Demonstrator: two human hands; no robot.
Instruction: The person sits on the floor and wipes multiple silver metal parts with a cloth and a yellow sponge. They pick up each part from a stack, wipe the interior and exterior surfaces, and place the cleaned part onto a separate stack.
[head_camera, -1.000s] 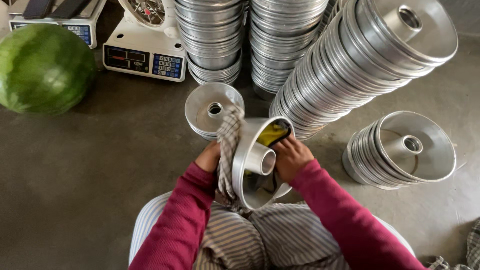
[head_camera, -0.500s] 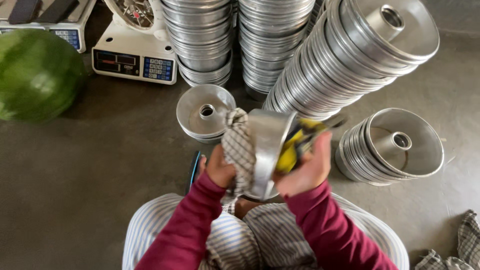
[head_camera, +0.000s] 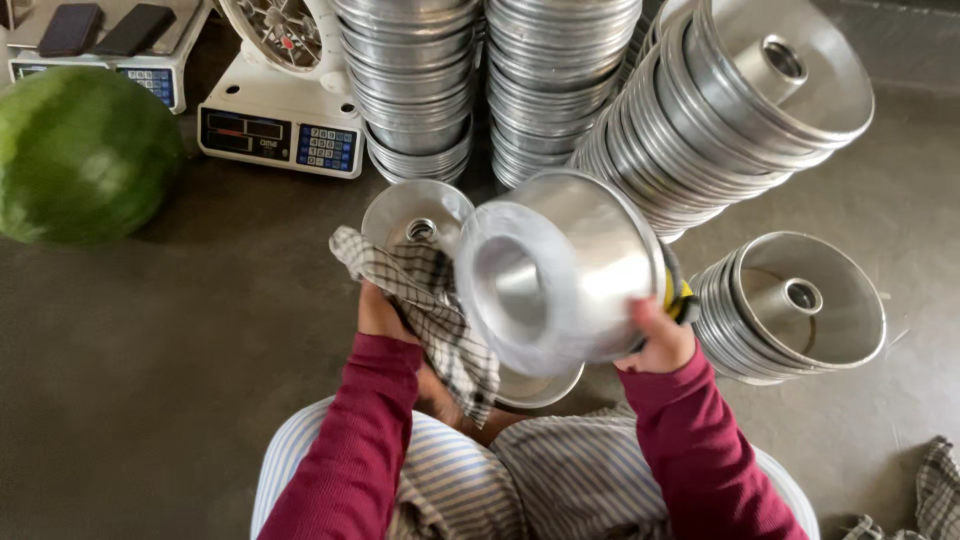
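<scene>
One green watermelon (head_camera: 85, 155) lies far left on the floor (head_camera: 200, 330), beside two white scales (head_camera: 285, 125). The left hand (head_camera: 385, 315) has its fingers closed on one checked cloth (head_camera: 430, 310) pressed against one shiny tube pan (head_camera: 560, 270), held bottom-up above the lap. The right hand (head_camera: 660, 340) grips the pan's far rim, fingers curled round it and a yellow object (head_camera: 678, 295). Behind stand two upright stacks of pans (head_camera: 490, 80), one leaning stack (head_camera: 740, 110), and one short stack (head_camera: 800, 310) at right.
</scene>
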